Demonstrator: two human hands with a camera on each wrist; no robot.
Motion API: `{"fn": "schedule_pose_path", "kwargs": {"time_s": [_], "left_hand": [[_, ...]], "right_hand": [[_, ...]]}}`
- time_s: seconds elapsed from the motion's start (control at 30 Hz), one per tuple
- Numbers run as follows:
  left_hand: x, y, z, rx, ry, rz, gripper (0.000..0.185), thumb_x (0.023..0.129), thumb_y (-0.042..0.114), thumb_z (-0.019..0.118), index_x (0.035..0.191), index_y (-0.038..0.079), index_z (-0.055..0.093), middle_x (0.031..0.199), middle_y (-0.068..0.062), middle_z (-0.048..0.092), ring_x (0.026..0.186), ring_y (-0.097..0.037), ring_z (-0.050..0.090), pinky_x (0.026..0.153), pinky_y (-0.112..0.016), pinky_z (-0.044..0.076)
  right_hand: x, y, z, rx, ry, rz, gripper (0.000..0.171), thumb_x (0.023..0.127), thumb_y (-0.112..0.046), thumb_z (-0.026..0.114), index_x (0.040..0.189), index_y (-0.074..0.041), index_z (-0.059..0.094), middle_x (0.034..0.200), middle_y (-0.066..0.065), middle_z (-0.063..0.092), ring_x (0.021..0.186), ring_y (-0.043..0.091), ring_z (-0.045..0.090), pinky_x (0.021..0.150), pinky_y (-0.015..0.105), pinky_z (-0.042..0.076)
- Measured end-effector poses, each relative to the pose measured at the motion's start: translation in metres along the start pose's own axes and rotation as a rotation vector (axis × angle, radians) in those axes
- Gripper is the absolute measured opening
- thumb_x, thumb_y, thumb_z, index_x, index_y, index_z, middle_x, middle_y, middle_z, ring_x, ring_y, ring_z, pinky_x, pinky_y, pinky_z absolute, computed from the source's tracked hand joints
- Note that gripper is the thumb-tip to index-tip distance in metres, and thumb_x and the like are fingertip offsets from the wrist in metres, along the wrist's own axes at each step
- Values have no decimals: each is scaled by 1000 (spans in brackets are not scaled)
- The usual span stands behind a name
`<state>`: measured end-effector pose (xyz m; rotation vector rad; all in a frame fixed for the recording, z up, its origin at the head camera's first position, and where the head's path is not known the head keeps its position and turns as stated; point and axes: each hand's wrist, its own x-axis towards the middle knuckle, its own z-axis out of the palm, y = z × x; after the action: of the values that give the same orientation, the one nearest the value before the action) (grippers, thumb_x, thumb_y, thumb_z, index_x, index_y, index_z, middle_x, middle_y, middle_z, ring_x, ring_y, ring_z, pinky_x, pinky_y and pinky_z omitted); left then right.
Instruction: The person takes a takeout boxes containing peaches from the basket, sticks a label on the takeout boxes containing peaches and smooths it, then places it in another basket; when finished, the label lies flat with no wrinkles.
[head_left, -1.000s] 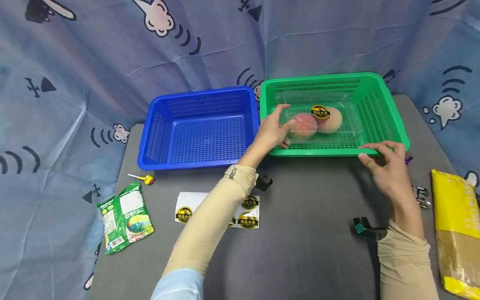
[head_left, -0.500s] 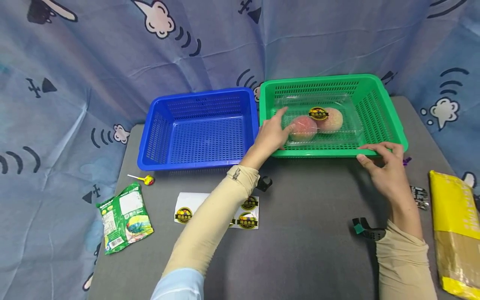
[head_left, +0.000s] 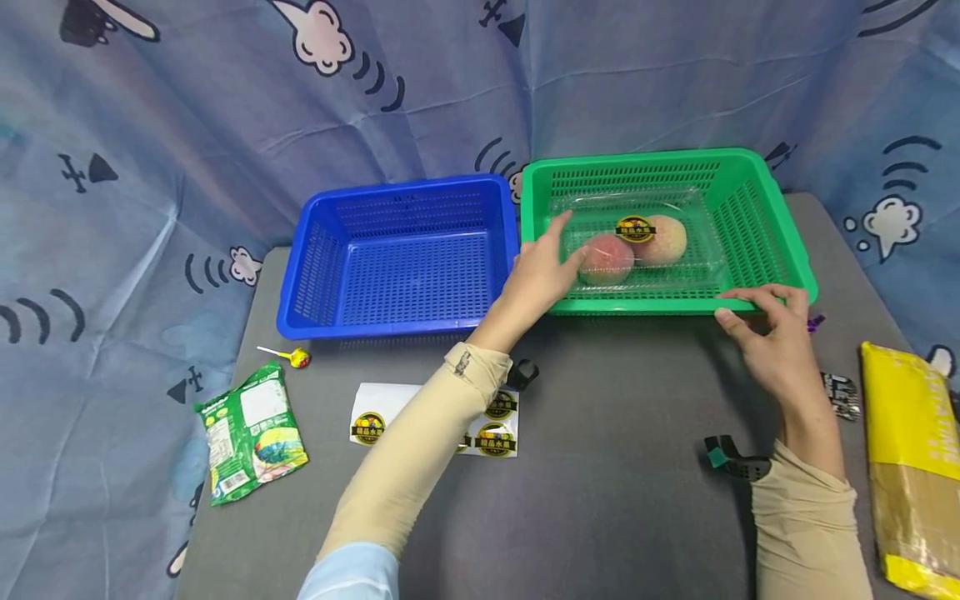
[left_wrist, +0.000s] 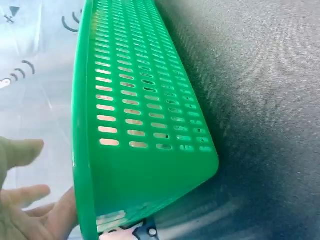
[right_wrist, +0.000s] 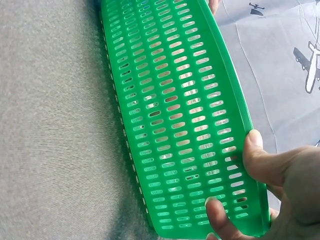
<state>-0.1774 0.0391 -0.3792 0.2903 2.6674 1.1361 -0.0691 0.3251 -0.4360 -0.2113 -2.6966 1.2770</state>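
A clear plastic fruit box [head_left: 686, 250] with two peaches [head_left: 609, 259] inside lies in the green basket [head_left: 791, 250]. Its lid bears a round black-and-gold sticker [head_left: 635, 229]. My left hand [head_left: 534, 279] reaches over the basket's front left corner, fingers spread and thumb beside the box's left end. In the left wrist view its fingers [left_wrist: 30, 195] show behind the basket rim, with nothing gripped. My right hand [head_left: 780, 342] holds the front right rim. The right wrist view shows the thumb at the rim and a fingertip [right_wrist: 216, 207] against the perforated wall.
A blue basket [head_left: 397, 327] stands left of the green one. A sticker sheet [head_left: 431, 417] lies partly under my left forearm. A lollipop [head_left: 297, 358] and green snack bag [head_left: 258, 442] lie at left, a yellow package [head_left: 907, 408] at far right. Patterned cloth [head_left: 450, 75] hangs behind.
My left hand has drawn slightly left, its fingers loosening from the fruit box's end. The box sits a little lower in view within the basket. The right hand stays on the rim.
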Motion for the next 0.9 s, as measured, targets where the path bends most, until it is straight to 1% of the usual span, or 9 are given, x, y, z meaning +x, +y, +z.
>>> {"fn": "schedule_pose_path", "kwargs": {"time_s": [0.03, 0.1, 0.13, 0.2, 0.23, 0.37, 0.57, 0.77, 0.9], "left_hand": [[-2, -1, -2, -8, 8, 6, 67, 110, 37, 59, 168, 23, 29, 74, -3, 55, 51, -12, 44, 56, -31, 46], [-8, -3, -4, -37, 26, 24, 66, 109, 36, 61, 167, 24, 32, 97, -9, 73, 71, -14, 67, 61, -29, 52], [-10, -4, -6, -51, 38, 36, 65, 108, 36, 62, 166, 24, 35, 113, -13, 75, 87, -17, 74, 67, -31, 56], [-16, -8, -8, -96, 67, 64, 62, 107, 32, 64, 163, 22, 40, 140, -17, 69, 111, -24, 76, 75, -33, 61], [-18, -11, -9, -121, 83, 82, 60, 107, 30, 65, 161, 20, 42, 142, -18, 68, 118, -25, 75, 76, -33, 63], [-28, -24, -13, -225, 136, 162, 52, 106, 20, 67, 155, 14, 51, 133, -19, 73, 93, -24, 81, 68, -29, 63], [-43, -43, -14, -289, 196, 215, 42, 105, 16, 65, 146, 14, 58, 125, -15, 77, 98, -22, 80, 75, -27, 64], [-55, -57, -10, -262, 274, 282, 37, 103, 12, 66, 139, 9, 63, 119, -13, 79, 101, -22, 77, 80, -26, 62], [-62, -67, -8, -154, 323, 330, 36, 102, 12, 65, 138, 7, 64, 123, -12, 77, 110, -24, 72, 86, -35, 61]], "right_hand": [[0, 0, 0, 0, 0, 1, 31, 109, -18, 60, 131, 5, 63, 129, -20, 21, 101, -5, 38, 83, 8, 34], [1, 0, -1, 0, -1, 3, 31, 109, -19, 60, 131, 4, 63, 129, -20, 21, 101, -5, 39, 83, 8, 34], [1, 0, -1, 0, -2, 5, 31, 109, -19, 60, 131, 3, 63, 129, -20, 21, 100, -4, 40, 83, 8, 34], [1, 1, -1, -1, -3, 7, 31, 109, -20, 60, 131, 2, 63, 130, -19, 22, 99, -5, 41, 83, 8, 34], [2, 1, -2, 0, -4, 8, 31, 109, -20, 60, 131, 2, 64, 130, -18, 22, 98, -6, 41, 83, 7, 34], [3, 2, -2, -4, -8, 9, 31, 109, -21, 60, 131, 2, 63, 134, -12, 24, 97, -7, 42, 83, 7, 34], [4, 3, -1, -20, -9, 11, 31, 110, -21, 59, 131, 2, 63, 139, 4, 28, 98, -8, 40, 83, 7, 34], [2, 3, 0, -25, -16, 17, 31, 110, -21, 58, 132, 2, 62, 144, 11, 27, 98, -8, 40, 84, 7, 34], [1, 3, 0, -23, -12, 23, 32, 110, -22, 58, 133, 1, 63, 147, 13, 28, 104, -9, 37, 86, 10, 35]]}}
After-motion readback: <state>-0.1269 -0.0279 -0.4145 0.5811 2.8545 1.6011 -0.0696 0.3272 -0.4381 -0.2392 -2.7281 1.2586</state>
